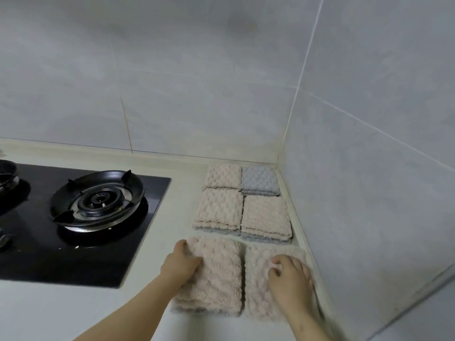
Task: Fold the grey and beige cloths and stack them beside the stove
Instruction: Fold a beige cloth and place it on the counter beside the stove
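Head view looked down on a pale counter (182, 205) in a tiled corner, with the black stove (73, 242) and its ringed burner (98, 198) on the left. The folded cloths lay in two columns between the stove's right edge and the right wall (369, 193). At the far end sat a beige cloth (222, 175) with a grey cloth (259, 179) touching its right side, close under the back wall (172, 94). Nearer lay the middle-left stack (219, 210) and the middle-right stack (266, 217), each beige on top with a grey layer showing at the near edge. The left hand (181, 263) gripped the left edge of the near-left stack (219, 274), fingers curled over its far-left corner. The right hand (290, 276) lay on the near-right cloth (258, 291) with bent fingers; whether it pinched the fabric or only pressed it could not be told. That cloth's right edge ran against the raised lip at the wall's foot. A narrow gap parted the two near piles. A strip of bare counter lay between the stove and the left column, and more stretched along the near edge.
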{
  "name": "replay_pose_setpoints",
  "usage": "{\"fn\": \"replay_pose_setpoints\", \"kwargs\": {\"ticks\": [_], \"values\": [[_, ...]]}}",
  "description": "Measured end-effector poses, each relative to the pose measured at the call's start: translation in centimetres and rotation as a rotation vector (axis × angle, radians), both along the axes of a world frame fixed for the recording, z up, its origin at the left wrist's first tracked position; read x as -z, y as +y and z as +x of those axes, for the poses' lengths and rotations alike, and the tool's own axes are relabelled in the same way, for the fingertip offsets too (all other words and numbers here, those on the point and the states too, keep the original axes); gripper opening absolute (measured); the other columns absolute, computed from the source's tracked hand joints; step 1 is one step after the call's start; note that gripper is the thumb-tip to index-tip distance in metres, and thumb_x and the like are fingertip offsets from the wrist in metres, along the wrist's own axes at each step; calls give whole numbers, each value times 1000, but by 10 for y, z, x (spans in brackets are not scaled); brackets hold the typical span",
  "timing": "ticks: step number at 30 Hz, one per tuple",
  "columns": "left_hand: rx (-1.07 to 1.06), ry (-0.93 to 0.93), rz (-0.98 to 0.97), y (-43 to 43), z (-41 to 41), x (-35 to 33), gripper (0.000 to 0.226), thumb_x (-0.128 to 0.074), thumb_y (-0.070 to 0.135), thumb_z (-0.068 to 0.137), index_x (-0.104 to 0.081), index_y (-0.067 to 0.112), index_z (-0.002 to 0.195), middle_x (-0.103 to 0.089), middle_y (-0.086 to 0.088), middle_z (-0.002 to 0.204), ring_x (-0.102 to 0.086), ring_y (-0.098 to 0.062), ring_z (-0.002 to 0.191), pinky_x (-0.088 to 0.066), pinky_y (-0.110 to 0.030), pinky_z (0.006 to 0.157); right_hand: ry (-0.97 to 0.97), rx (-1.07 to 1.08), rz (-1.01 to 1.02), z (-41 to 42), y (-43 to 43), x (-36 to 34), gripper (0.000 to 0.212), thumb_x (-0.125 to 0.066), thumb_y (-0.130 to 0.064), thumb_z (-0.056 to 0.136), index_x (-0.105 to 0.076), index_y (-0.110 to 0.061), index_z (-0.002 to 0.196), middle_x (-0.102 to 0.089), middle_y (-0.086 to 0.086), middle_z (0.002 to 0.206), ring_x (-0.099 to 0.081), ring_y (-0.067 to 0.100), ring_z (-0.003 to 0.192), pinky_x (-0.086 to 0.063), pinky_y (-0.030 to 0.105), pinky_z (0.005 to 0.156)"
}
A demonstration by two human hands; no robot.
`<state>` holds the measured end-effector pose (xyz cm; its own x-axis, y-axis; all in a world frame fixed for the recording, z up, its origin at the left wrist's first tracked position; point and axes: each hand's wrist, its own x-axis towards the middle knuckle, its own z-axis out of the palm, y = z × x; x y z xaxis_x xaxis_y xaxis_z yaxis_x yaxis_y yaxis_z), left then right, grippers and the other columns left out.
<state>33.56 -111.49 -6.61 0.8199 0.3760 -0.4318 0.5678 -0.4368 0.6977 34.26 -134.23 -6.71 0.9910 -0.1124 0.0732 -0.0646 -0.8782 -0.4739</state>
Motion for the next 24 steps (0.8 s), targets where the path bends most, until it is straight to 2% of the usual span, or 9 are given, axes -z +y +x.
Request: {"fn": "replay_pose_setpoints", "kwargs": {"ticks": [4, 7, 9, 13, 16, 19, 21, 22, 24], "values": [[-3, -31, -28, -14, 2, 3, 66, -54, 32, 90, -21, 19, 145, -44, -12, 138, -52, -31, 111, -45, -34, 93, 6, -50, -32, -6, -3, 7, 31, -48, -24, 88, -54, -33, 118, -49, -12, 131, -34, 14, 128, -24, 25, 106], [27, -50, -61, -15, 1, 3, 67, -52, 31, 91, -16, 19, 147, -45, -11, 138, -54, -26, 100, -44, -29, 83, -16, -102, -30, -6, -8, 7, 32, -48, -24, 88, -54, -31, 119, -50, -11, 130, -36, 14, 127, -28, 26, 106], [75, -89, 87, -15, -1, 3, 70, -51, 35, 90, -13, 24, 147, -37, -12, 142, -51, -30, 112, -43, -35, 94, -74, -120, -19, -6, -10, 8, 31, -48, -22, 87, -58, -28, 116, -54, -9, 125, -40, 15, 123, -30, 26, 103], [342, -299, 592, -33, -10, -4, 63, -31, 43, 93, -4, 29, 148, -4, -2, 158, -9, -24, 145, -21, -36, 115, -186, -126, -97, -9, -10, 6, 36, -42, -30, 66, -72, -28, 86, -70, -7, 95, -48, 14, 100, -28, 28, 84], [542, -249, 622, -54, -13, -4, 69, -4, 59, 84, -2, 33, 148, 7, 5, 158, 7, -20, 146, -6, -38, 117, -2, -145, -227, -11, -11, 8, 42, -37, -37, 59, -72, -35, 81, -72, -6, 95, -48, 18, 102, -28, 36, 84], [632, -96, 567, -65, -13, 6, 59, -22, 48, 96, 1, 35, 149, 11, 6, 158, 13, -20, 145, 2, -43, 117, 113, -197, -328, -15, -12, 5, 44, -43, -40, 57, -70, -42, 91, -67, -3, 114, -60, 28, 110, -26, 41, 89], [642, -35, 534, -67, -13, 8, 61, -23, 51, 96, 3, 35, 149, 12, 6, 157, 15, -20, 145, 6, -45, 117, 132, -219, -324, -14, -12, 7, 55, -31, -44, 73, -46, -51, 125, -35, -6, 149, -28, 27, 139, -11, 38, 107], [640, -22, 535, -68, -13, 9, 63, -23, 55, 95, 3, 35, 148, 13, 7, 157, 16, -20, 144, 8, -45, 117, 132, -239, -313, -12, -13, 11, 58, -20, -47, 80, -29, -51, 137, -14, -10, 156, -7, 24, 145, -3, 38, 112], [635, -6, 552, -68, -12, 11, 66, -21, 61, 93, 4, 35, 148, 14, 8, 157, 17, -20, 144, 10, -45, 116, 208, -231, -294, -10, -14, 14, 57, -8, -54, 86, -11, -48, 143, 4, -12, 158, 9, 21, 145, 1, 40, 116]]}}
